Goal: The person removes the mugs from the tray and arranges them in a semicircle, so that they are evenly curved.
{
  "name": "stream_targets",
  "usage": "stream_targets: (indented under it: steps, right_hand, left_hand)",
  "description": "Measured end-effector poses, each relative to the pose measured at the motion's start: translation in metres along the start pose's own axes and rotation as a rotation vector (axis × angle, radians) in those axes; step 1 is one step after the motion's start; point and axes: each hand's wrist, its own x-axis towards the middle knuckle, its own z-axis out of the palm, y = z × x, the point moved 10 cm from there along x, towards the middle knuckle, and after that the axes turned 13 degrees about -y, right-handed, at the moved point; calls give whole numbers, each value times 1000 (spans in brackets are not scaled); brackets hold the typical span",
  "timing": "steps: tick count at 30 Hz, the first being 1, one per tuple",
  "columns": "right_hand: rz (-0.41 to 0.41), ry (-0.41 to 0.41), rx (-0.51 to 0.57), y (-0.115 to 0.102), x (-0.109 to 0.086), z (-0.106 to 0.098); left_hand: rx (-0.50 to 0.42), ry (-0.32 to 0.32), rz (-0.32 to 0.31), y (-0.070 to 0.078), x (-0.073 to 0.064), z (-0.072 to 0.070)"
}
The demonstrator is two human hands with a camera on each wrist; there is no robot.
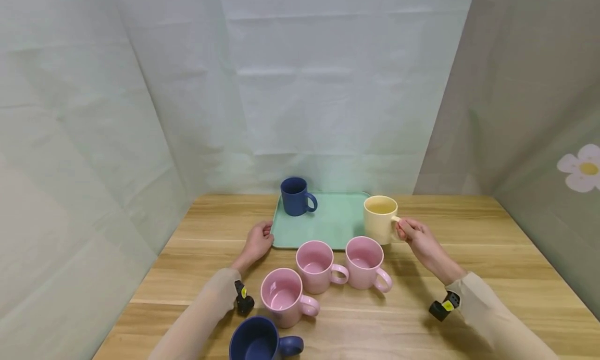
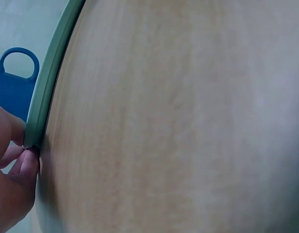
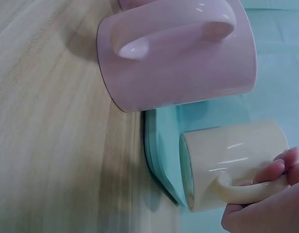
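At the left edge of the green tray [image 1: 328, 222], my left hand [image 1: 259, 241] pinches the rim; the left wrist view shows thumb and fingers at the tray rim [image 2: 45, 87]. My right hand [image 1: 422, 245] grips the handle of a pale yellow mug [image 1: 378, 224], which is over the tray's right front corner. In the right wrist view the fingers curl through the yellow mug's handle [image 3: 251, 191], and its base looks slightly off the tray. A dark blue mug [image 1: 294, 198] stands upright on the tray's back left.
Three pink mugs stand on the wooden table before the tray: one right [image 1: 363, 266], one middle [image 1: 315, 269], one nearer left [image 1: 283, 300]. Another dark blue mug [image 1: 255, 342] is at the bottom edge of the head view. Pale cloth [image 1: 328, 89] hangs behind the table.
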Motion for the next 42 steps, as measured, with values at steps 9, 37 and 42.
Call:
stream_targets:
  steps: [9, 37, 42]
  right_hand:
    - [-14, 8, 0, 5, -9, -2]
    - [-13, -9, -43, 12, -50, -3]
    - [-4, -3, -39, 15, -58, -4]
  left_hand:
    - [-13, -5, 5, 1, -2, 1]
    - [7, -12, -5, 1, 3, 3]
    - [15, -9, -6, 2, 4, 3]
